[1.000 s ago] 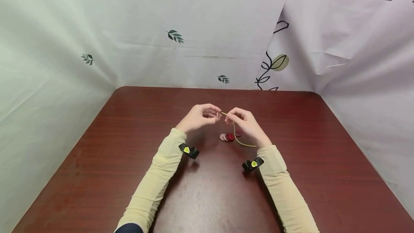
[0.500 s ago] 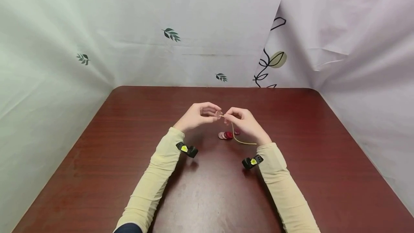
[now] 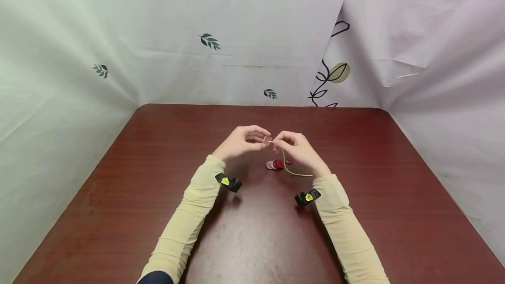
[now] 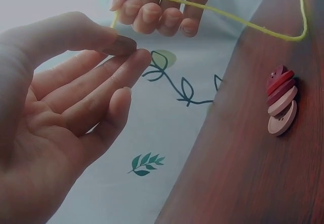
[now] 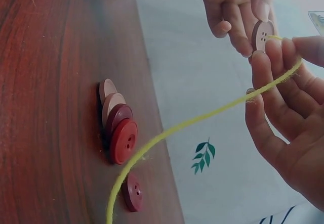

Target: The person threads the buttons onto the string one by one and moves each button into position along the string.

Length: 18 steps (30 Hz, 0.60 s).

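Observation:
My left hand (image 3: pixel 241 142) pinches a brownish-pink four-hole button (image 5: pixel 258 35) by its rim, between thumb and fingertips. Close on its right, my right hand (image 3: pixel 297 148) pinches a yellow yarn (image 5: pixel 178 126) near one end. That short end meets the button's face at the holes; whether it passes through I cannot tell. From the right hand the rest of the yarn droops to the table. Below the hands, several buttons lie overlapped in a row, among them a bright red button (image 5: pixel 124 142) and a pale pink button (image 4: pixel 282 118). A separate dark red button (image 5: pixel 133 192) lies beside the row.
The reddish-brown wooden table (image 3: pixel 177 126) extends around both arms. White cloth (image 3: pixel 244 34) with leaf prints hangs behind it and at the sides. A black wrist camera (image 3: pixel 229 182) sits on the left sleeve, another black camera (image 3: pixel 307 197) on the right.
The yarn's end has come to the button's face, and the button in my left hand has turned so its round face shows. The view shifted slightly; in the last half second little has moved.

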Tool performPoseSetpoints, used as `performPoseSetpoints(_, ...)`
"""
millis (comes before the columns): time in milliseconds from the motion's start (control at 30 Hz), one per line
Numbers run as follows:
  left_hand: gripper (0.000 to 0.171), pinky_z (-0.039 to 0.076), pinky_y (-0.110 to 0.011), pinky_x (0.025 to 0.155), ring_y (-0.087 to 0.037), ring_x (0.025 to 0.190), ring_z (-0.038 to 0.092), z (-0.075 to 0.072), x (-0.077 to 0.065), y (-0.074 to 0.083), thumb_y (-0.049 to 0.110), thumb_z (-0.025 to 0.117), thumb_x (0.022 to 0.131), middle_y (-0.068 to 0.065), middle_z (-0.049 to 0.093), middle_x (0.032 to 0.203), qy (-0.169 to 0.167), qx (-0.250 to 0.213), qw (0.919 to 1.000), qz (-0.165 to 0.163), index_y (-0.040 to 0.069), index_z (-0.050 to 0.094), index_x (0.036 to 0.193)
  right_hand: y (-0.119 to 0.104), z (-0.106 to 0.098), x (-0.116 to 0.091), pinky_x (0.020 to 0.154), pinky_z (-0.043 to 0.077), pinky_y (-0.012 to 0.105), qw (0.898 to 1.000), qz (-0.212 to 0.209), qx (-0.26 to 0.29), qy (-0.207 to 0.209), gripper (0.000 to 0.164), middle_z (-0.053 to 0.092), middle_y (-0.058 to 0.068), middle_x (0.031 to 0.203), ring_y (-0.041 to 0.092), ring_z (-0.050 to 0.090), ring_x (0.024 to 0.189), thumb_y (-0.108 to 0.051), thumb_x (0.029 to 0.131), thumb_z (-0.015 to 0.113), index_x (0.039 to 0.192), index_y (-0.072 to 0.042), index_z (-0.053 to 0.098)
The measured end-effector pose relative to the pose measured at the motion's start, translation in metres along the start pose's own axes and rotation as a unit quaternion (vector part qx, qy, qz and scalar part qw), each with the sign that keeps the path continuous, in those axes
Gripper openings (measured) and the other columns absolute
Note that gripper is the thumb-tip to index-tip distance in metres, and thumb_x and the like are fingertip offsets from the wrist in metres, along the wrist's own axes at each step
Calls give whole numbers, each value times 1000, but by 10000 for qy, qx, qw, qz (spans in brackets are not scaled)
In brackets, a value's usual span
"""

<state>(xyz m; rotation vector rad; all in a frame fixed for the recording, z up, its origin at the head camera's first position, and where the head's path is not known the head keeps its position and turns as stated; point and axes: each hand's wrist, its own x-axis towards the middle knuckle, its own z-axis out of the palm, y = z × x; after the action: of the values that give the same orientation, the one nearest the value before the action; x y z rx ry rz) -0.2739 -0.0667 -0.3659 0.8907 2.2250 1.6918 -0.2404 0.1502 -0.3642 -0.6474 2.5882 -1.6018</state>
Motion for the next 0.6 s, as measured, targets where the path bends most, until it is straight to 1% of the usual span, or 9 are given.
performPoseSetpoints(100, 37, 55, -31, 88, -14, 98, 69, 0, 0, -1, 1, 70, 84, -20, 70, 109, -20, 43, 10000, 42, -4, 62, 119, 1, 1, 1, 71, 48, 36, 10000, 33, 19, 14, 16, 66, 11, 83, 38, 60, 85, -16, 96, 58, 90, -3, 66)
performPoseSetpoints(200, 37, 55, -31, 88, -14, 97, 69, 0, 0, -1, 1, 70, 84, -20, 70, 109, -39, 64, 9999, 105, -5, 62, 119, 1, 1, 2, 72, 49, 37, 10000, 23, 42, 11, 16, 66, 14, 83, 37, 61, 84, -15, 96, 58, 90, -2, 65)
performPoseSetpoints(267, 36, 55, -32, 88, -15, 97, 69, 0, 0, -2, 0, 70, 84, -20, 70, 109, -33, 73, 9999, 125, -5, 62, 119, -5, 0, 1, 71, 49, 36, 10000, 50, 76, -9, 17, 66, 17, 84, 31, 62, 81, -14, 96, 58, 91, 1, 65)
performPoseSetpoints(333, 36, 55, -33, 88, -17, 98, 70, 0, 0, -2, -1, 69, 84, -20, 70, 109, -24, 69, 9999, 128, -6, 62, 119, -6, 0, 1, 69, 48, 34, 10000, 48, 52, -28, 18, 67, 18, 84, 28, 62, 79, -15, 96, 58, 91, 1, 65)
performPoseSetpoints(433, 34, 55, -33, 89, -18, 99, 70, -1, -1, -1, 0, 69, 84, -19, 70, 110, -18, 87, 9999, 121, -3, 63, 118, -6, -1, 0, 68, 48, 34, 10000, 57, 12, -47, 20, 67, 18, 85, 20, 62, 76, -16, 96, 58, 92, 2, 65)
performPoseSetpoints(500, 34, 55, -33, 89, -17, 99, 70, -1, -1, 0, 2, 70, 84, -18, 70, 112, -24, 107, 9999, 116, -1, 63, 117, 0, 0, 2, 68, 48, 35, 10000, 31, -9, -37, 20, 67, 17, 84, 20, 62, 77, -17, 96, 58, 93, 1, 65)
performPoseSetpoints(600, 33, 54, -32, 90, -15, 99, 69, -2, -1, 0, 5, 71, 85, -16, 70, 113, -30, 151, 9998, 90, 2, 64, 118, 0, 0, 2, 68, 47, 31, 10000, 36, -31, -31, 20, 67, 17, 84, 17, 61, 76, -18, 96, 58, 92, 1, 65)
